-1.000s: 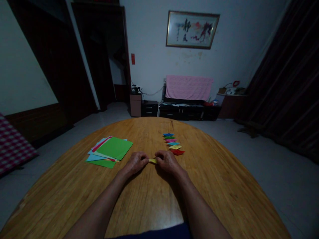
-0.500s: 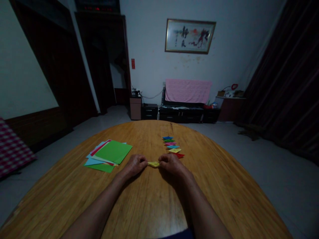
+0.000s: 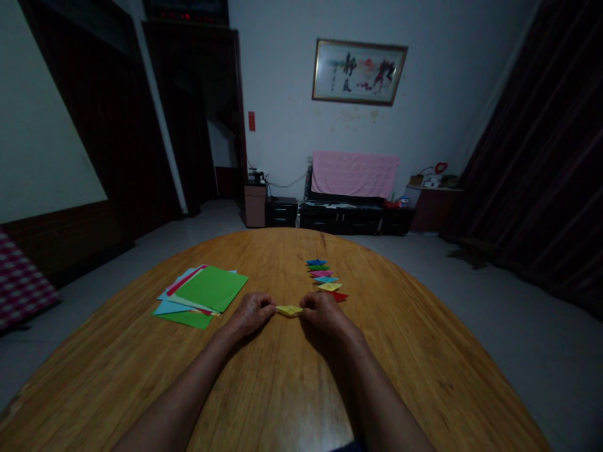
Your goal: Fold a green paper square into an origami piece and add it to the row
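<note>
A small yellow folded paper boat (image 3: 289, 311) is stretched between my two hands, low over the middle of the table. My left hand (image 3: 254, 312) pinches its left tip with thumb and fingers. Its right tip sits in the pinch of my right hand (image 3: 325, 311). Just beyond my right hand runs a row of folded paper boats, with a red boat (image 3: 340, 296) nearest and partly hidden by that hand. Behind it lie a yellow boat (image 3: 330, 287), a light blue boat (image 3: 326, 280) and several more, up to a dark blue boat (image 3: 316, 262) farthest away.
Left of my hands lies a loose stack of coloured paper sheets (image 3: 211, 289), green on top. Everything rests on a round wooden table (image 3: 277, 383). Across the room, a pink cloth (image 3: 355, 174) hangs over a television on a black cabinet (image 3: 325, 220).
The yellow boat is spread a little wider and shows more of its top face. My left hand has shifted slightly left. The view has moved slightly.
</note>
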Available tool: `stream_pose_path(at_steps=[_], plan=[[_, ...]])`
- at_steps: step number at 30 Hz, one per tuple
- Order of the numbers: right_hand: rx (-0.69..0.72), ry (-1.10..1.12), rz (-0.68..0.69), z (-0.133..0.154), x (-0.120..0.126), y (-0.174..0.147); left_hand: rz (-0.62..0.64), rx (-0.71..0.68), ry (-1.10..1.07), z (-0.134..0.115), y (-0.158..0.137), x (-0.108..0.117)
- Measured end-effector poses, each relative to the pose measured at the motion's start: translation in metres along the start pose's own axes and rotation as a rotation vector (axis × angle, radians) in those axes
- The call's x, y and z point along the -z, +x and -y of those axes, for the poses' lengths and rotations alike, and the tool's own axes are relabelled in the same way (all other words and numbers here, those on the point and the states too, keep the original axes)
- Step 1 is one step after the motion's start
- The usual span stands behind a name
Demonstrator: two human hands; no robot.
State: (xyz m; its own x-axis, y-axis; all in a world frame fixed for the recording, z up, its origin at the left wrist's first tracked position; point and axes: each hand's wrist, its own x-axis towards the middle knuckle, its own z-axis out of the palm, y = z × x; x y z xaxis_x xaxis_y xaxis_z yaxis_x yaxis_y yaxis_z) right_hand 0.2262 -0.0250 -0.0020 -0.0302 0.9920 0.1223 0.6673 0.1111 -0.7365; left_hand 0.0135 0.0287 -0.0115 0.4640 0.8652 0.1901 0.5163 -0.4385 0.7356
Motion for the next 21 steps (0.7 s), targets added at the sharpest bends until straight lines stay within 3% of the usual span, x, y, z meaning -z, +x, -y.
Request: stream_pose_path(at_steps=[21], plan=[[0.081,-0.232,-0.099,0.019,-0.007,0.008,-0.004,0.045,0.021,-0.004,0.008,0.006]])
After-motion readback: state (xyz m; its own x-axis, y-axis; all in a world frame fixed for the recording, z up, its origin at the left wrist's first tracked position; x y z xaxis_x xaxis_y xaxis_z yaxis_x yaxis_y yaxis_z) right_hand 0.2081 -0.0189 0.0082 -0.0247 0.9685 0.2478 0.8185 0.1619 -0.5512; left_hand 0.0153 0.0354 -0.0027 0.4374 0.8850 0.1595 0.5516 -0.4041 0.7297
